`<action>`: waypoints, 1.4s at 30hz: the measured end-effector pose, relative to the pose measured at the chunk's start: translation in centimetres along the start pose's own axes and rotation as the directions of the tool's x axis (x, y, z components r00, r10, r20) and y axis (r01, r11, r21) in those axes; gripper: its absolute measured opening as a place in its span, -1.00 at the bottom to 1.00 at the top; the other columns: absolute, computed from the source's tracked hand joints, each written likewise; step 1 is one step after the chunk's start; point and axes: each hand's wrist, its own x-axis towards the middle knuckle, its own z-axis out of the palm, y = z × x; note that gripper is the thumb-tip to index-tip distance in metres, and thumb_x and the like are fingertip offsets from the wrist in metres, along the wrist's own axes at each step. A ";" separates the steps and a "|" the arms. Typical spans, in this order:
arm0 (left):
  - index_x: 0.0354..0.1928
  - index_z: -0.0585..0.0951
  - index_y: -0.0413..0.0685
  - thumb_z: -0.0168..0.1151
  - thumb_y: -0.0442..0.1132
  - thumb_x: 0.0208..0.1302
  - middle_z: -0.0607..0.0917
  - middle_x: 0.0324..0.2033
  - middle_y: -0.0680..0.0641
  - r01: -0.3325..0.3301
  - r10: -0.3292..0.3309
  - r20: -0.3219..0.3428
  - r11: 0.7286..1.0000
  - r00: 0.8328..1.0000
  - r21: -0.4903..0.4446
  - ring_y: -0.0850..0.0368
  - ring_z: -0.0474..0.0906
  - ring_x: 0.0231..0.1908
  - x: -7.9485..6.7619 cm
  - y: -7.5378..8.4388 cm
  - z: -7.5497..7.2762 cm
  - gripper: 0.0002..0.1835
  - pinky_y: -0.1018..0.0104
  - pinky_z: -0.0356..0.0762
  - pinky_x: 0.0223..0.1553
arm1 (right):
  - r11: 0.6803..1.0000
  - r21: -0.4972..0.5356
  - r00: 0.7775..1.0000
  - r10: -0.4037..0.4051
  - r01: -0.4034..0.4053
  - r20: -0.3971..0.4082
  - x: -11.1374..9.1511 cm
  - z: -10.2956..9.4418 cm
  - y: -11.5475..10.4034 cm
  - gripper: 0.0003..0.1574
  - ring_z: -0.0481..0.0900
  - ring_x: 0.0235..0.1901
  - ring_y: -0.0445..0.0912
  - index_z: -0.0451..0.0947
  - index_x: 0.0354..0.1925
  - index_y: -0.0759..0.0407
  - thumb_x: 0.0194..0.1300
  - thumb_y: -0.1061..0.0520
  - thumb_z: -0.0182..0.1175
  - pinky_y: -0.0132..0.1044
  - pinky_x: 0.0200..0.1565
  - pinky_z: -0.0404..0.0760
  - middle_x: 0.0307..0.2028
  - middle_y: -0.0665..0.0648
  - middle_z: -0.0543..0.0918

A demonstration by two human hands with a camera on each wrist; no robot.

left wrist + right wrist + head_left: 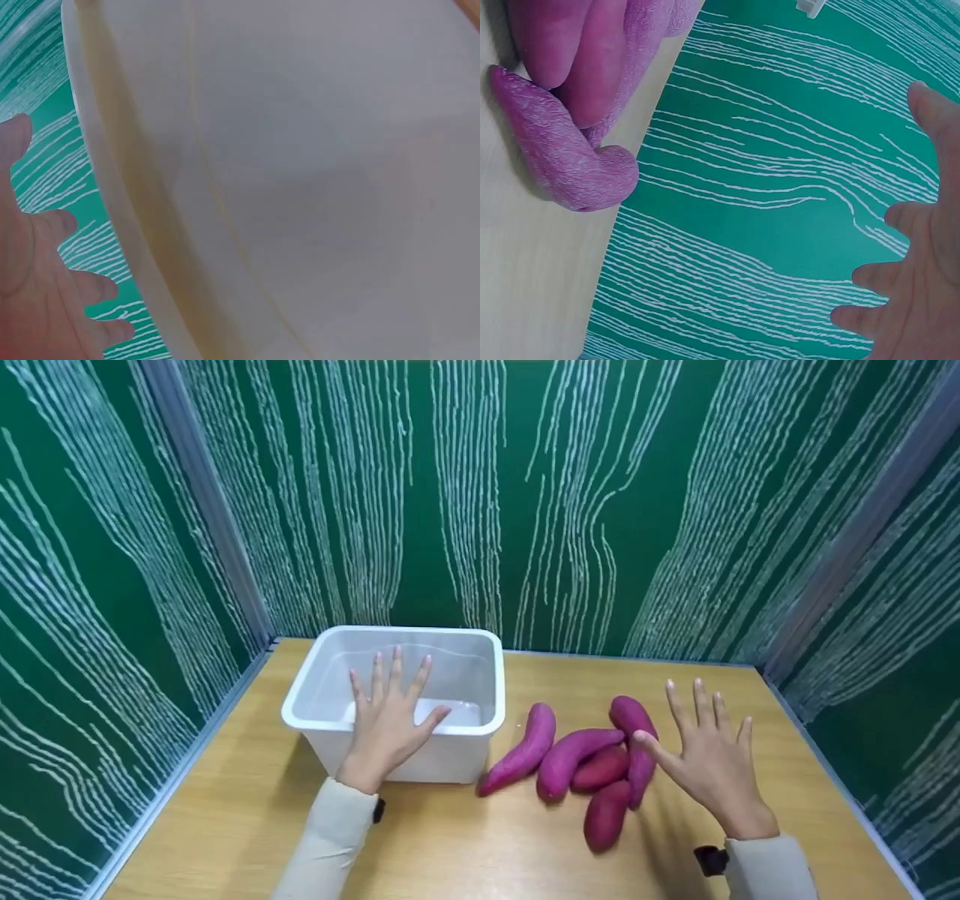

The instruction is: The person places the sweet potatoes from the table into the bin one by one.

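My left hand [388,718] is spread wide, palm down, in front of and over the near rim of a white plastic bin [450,750]. In the left wrist view the bin's pale wall [315,187] fills most of the picture, with the left hand [45,277] at its edge. My right hand [712,765], fingers spread, hovers at the right of a group of purple sweet potatoes [574,757]. The curved sweet potato [570,154] lies lowest of the group in the right wrist view, apart from the right hand [915,262]. Neither hand holds anything.
A wooden table [525,855] carries the bin and the sweet potatoes. Green panels [472,510] with white wavy lines stand at the back and both sides, joined by grey corner posts [217,502]. One sweet potato [525,750] lies close to the bin's right side.
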 end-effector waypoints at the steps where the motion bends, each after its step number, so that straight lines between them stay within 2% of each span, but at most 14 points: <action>1: 0.50 0.02 0.35 -0.14 0.44 0.25 -0.09 0.52 -0.13 0.004 -0.004 -0.003 1.000 1.000 -0.002 -0.27 -0.27 0.49 0.0 -0.3 -0.2 -0.17 -0.36 -0.45 0.38 | 1.000 0.007 1.000 0.004 -0.004 0.000 0.0 0.0 0.0 0.11 -0.16 0.40 0.46 -0.18 0.53 -0.03 0.27 -0.50 -0.06 0.55 0.22 -0.36 0.47 0.45 -0.09; 4: 0.49 0.03 0.34 -0.13 0.43 0.26 -0.08 0.52 -0.14 0.014 -0.014 0.002 1.000 1.000 -0.007 -0.27 -0.26 0.49 -0.2 -1.3 -0.9 -0.18 -0.35 -0.47 0.38 | 0.998 0.054 1.000 0.017 -0.017 0.003 0.1 0.2 0.0 0.07 -0.14 0.40 0.45 -0.19 0.53 0.01 0.32 -0.44 -0.06 0.54 0.24 -0.31 0.46 0.45 -0.09; 8: 0.50 0.05 0.30 -0.13 0.41 0.29 -0.03 0.51 -0.18 0.012 -0.012 0.022 0.999 1.000 -0.029 -0.27 -0.20 0.48 -0.4 -2.5 -1.5 -0.20 -0.35 -0.40 0.39 | 0.980 0.196 0.999 0.036 -0.035 -0.002 0.0 0.4 0.6 -0.01 -0.09 0.40 0.44 -0.20 0.52 0.06 0.40 -0.32 -0.05 0.50 0.27 -0.18 0.47 0.43 -0.08; 12: 0.49 0.06 0.27 -0.08 0.34 0.33 0.02 0.50 -0.16 -0.006 0.010 0.045 0.996 0.999 -0.087 -0.24 -0.14 0.48 -0.6 -3.3 -1.9 -0.22 -0.33 -0.29 0.40 | 0.933 0.350 0.996 0.081 -0.085 0.025 -0.1 0.6 1.5 -0.02 -0.10 0.41 0.42 -0.22 0.52 0.12 0.43 -0.25 -0.03 0.47 0.27 -0.07 0.47 0.42 -0.08; 15: 0.49 0.08 0.24 -0.04 0.31 0.33 0.08 0.49 -0.13 -0.022 0.028 0.046 0.992 0.999 -0.123 -0.21 -0.05 0.47 -0.9 -3.8 -2.2 -0.23 -0.29 -0.20 0.42 | 0.898 0.420 0.991 0.124 -0.136 0.056 0.0 0.9 2.0 -0.03 -0.07 0.41 0.42 -0.20 0.51 0.19 0.44 -0.24 -0.04 0.44 0.27 0.00 0.46 0.46 -0.05; 22: 0.47 0.16 0.16 0.04 0.26 0.32 0.21 0.45 -0.08 -0.034 0.033 -0.007 0.982 0.999 -0.185 -0.17 0.15 0.42 -1.5 -5.0 -2.4 -0.24 -0.21 -0.04 0.42 | 0.793 0.559 0.970 0.179 -0.242 0.166 0.3 1.8 3.2 -0.01 0.05 0.39 0.38 -0.23 0.51 0.24 0.45 -0.28 -0.11 0.31 0.30 0.15 0.45 0.45 -0.03; 28: 0.42 0.27 0.14 0.12 0.23 0.28 0.33 0.40 -0.08 -0.016 0.008 -0.034 0.971 0.999 -0.240 -0.17 0.24 0.37 -1.9 -6.5 -2.5 -0.27 -0.21 0.10 0.37 | 0.712 0.617 0.941 0.217 -0.335 0.260 0.4 2.8 4.3 0.00 0.08 0.41 0.31 -0.19 0.51 0.21 0.43 -0.31 -0.09 0.27 0.30 0.22 0.47 0.38 0.01; 34: 0.40 0.32 0.11 0.22 0.15 0.25 0.39 0.36 -0.09 0.000 -0.008 -0.026 0.959 1.000 -0.282 -0.17 0.28 0.35 -2.3 -8.1 -2.7 -0.29 -0.23 0.20 0.32 | 0.652 0.648 0.919 0.246 -0.393 0.309 0.8 4.1 5.3 0.03 0.13 0.40 0.27 -0.12 0.49 0.26 0.40 -0.34 -0.07 0.17 0.33 0.24 0.46 0.36 0.05; 38: 0.39 0.34 0.14 0.25 0.11 0.25 0.41 0.35 -0.08 0.000 0.000 0.000 0.942 1.000 -0.335 -0.17 0.29 0.34 -2.5 -9.2 -2.9 -0.31 -0.23 0.22 0.30 | 0.640 0.647 0.909 0.255 -0.415 0.330 1.0 4.7 5.8 0.02 0.16 0.39 0.26 -0.12 0.49 0.27 0.41 -0.33 -0.08 0.10 0.33 0.28 0.46 0.35 0.06; 42: 0.35 0.39 0.16 0.25 0.15 0.23 0.43 0.33 -0.07 0.007 0.012 0.045 0.915 0.999 -0.403 -0.16 0.30 0.34 -2.7 -10.1 -2.9 -0.33 -0.22 0.25 0.29 | 0.638 0.641 0.903 0.258 -0.426 0.343 1.1 5.3 6.3 -0.05 0.17 0.39 0.24 -0.12 0.48 0.29 0.45 -0.25 -0.09 0.05 0.33 0.30 0.46 0.35 0.07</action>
